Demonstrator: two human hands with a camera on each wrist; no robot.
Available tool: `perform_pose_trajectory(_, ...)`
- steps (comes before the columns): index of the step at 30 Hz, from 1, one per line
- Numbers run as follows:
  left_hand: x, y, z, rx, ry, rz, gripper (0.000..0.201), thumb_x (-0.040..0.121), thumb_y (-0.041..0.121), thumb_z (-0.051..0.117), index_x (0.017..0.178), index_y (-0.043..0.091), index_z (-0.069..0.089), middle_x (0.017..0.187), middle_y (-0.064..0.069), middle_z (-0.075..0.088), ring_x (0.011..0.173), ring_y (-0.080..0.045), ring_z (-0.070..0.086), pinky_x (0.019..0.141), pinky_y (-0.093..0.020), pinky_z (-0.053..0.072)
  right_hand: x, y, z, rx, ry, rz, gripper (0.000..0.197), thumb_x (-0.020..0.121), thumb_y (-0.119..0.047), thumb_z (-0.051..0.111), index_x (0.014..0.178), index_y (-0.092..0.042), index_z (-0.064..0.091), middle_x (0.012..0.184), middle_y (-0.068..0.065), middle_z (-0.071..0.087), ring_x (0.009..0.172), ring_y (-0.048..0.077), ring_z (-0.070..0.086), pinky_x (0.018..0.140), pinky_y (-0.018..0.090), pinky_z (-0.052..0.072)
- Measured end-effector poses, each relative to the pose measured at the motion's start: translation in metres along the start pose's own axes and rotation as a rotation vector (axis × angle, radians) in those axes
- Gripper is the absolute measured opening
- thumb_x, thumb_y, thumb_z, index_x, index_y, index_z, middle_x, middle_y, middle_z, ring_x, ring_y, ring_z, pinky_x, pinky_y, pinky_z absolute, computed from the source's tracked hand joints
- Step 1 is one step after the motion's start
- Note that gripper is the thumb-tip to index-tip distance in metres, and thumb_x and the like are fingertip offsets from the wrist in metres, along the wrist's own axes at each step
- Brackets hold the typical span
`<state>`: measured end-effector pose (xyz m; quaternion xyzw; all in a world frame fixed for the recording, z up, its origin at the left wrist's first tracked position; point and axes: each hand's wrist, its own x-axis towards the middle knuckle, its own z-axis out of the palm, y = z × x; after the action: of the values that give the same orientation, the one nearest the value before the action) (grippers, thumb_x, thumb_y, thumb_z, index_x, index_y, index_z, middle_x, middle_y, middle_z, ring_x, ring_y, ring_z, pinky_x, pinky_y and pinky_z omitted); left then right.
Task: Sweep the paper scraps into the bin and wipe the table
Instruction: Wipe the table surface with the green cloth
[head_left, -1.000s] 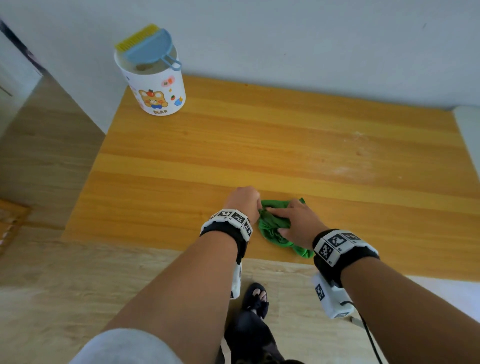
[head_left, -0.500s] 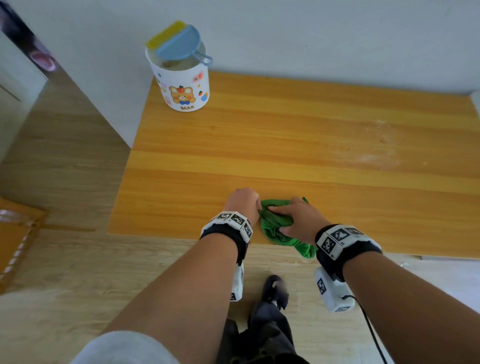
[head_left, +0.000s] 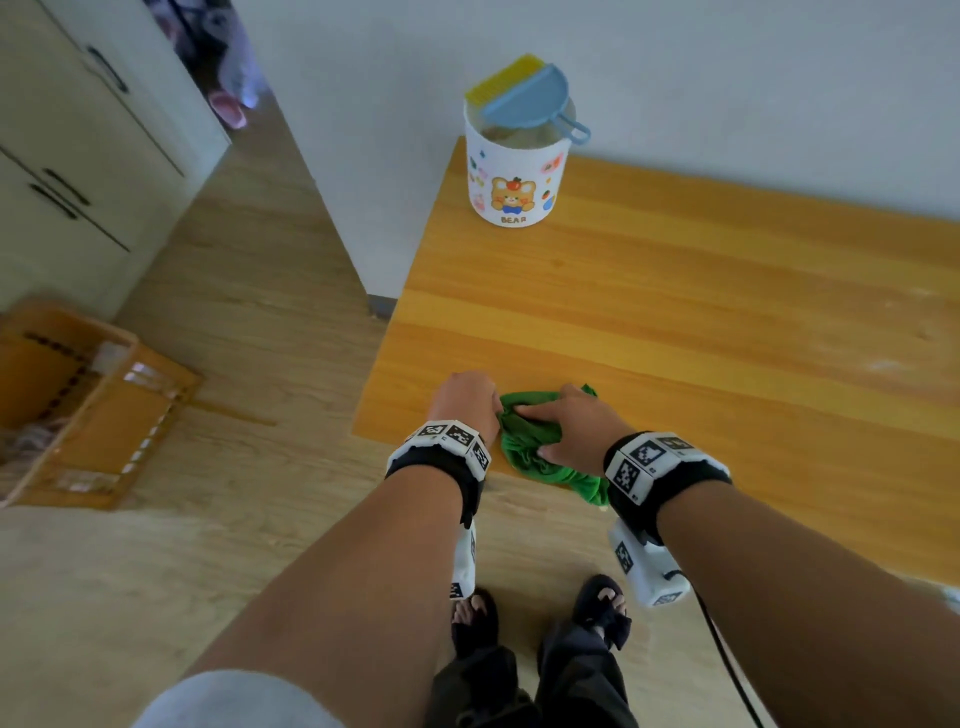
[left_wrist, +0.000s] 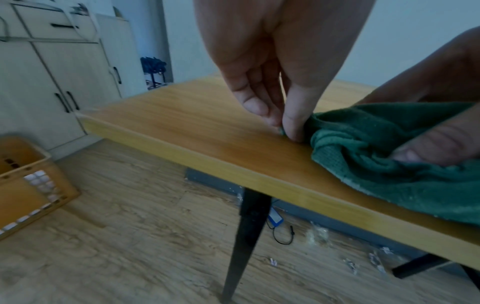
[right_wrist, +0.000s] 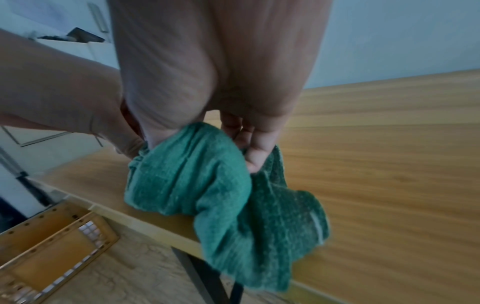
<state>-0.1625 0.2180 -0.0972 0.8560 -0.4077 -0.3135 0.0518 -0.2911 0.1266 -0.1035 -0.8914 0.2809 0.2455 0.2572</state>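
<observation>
A crumpled green cloth (head_left: 530, 441) (left_wrist: 376, 148) (right_wrist: 207, 181) lies at the near left edge of the wooden table (head_left: 675, 312), one end hanging over the edge. My left hand (head_left: 467, 397) (left_wrist: 285, 123) pinches the cloth's left corner between thumb and fingertips. My right hand (head_left: 566, 426) (right_wrist: 249, 148) lies over the cloth with its fingers curled into the folds. A white bear-print bin (head_left: 514, 176) stands at the table's far left corner. A blue dustpan (head_left: 530, 106) with a yellow brush (head_left: 501, 78) rests on the bin's rim.
A wooden crate (head_left: 78, 405) (left_wrist: 23, 185) sits on the floor to the left. Cabinets (head_left: 67, 171) line the far left wall. Black table legs (left_wrist: 246, 236) and small bits of litter (left_wrist: 363, 261) show under the table. My feet (head_left: 540, 613) stand at the table's near edge.
The head view has swung left, so the table and bin now sit further right. Both hands have stayed on the green cloth at the near edge.
</observation>
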Motion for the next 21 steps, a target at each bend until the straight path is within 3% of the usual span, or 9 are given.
perform_pose_trajectory(3, -0.006, -0.025, -0.008, -0.032, 0.038, -0.079, 0.023, 0.095, 0.004, 0.055, 0.101, 0.013, 0.075, 0.109, -0.004, 0.072, 0.097, -0.024, 0.067, 0.082, -0.034, 0.058, 0.015, -0.026, 0.0, -0.044, -0.014, -0.052, 0.058, 0.093, -0.031, 0.058, 0.145, -0.042, 0.035, 0.117, 0.008, 0.042, 0.091, 0.025, 0.049, 0.076, 0.031, 0.042)
perform_pose_trajectory(11, -0.018, -0.074, -0.016, -0.076, 0.078, -0.225, 0.022, 0.091, 0.008, 0.06, 0.103, 0.02, 0.074, 0.108, 0.0, 0.072, 0.097, -0.023, 0.066, 0.069, -0.026, 0.049, 0.045, -0.07, 0.011, -0.092, -0.011, -0.132, 0.057, 0.093, -0.023, 0.057, 0.143, -0.042, 0.039, 0.118, 0.012, 0.037, 0.096, 0.029, 0.04, 0.076, 0.034, 0.038)
perform_pose_trajectory(15, -0.021, -0.069, -0.016, -0.033, 0.044, -0.218, 0.016, 0.092, 0.012, 0.06, 0.096, 0.013, 0.075, 0.101, -0.004, 0.072, 0.086, -0.022, 0.065, 0.068, -0.026, 0.051, 0.04, -0.069, 0.014, -0.078, -0.026, -0.134, 0.056, 0.093, -0.016, 0.056, 0.141, -0.042, 0.043, 0.119, 0.013, 0.036, 0.092, 0.028, 0.039, 0.073, 0.036, 0.043)
perform_pose_trajectory(19, -0.023, -0.05, -0.01, -0.043, -0.029, -0.212, 0.015, 0.092, 0.014, 0.062, 0.094, 0.009, 0.076, 0.096, -0.008, 0.073, 0.085, -0.024, 0.068, 0.072, -0.03, 0.058, 0.025, -0.053, 0.016, -0.069, -0.052, -0.085, 0.058, 0.092, -0.012, 0.056, 0.139, -0.043, 0.044, 0.122, 0.012, 0.036, 0.108, 0.034, 0.042, 0.077, 0.038, 0.047)
perform_pose_trajectory(21, -0.024, -0.035, -0.002, -0.043, -0.036, -0.193, 0.016, 0.093, 0.015, 0.061, 0.094, 0.009, 0.076, 0.096, -0.008, 0.073, 0.083, -0.023, 0.067, 0.073, -0.03, 0.058, 0.014, -0.036, 0.018, -0.036, -0.05, -0.063, 0.059, 0.091, -0.011, 0.057, 0.138, -0.044, 0.046, 0.122, 0.013, 0.039, 0.109, 0.035, 0.046, 0.074, 0.035, 0.046)
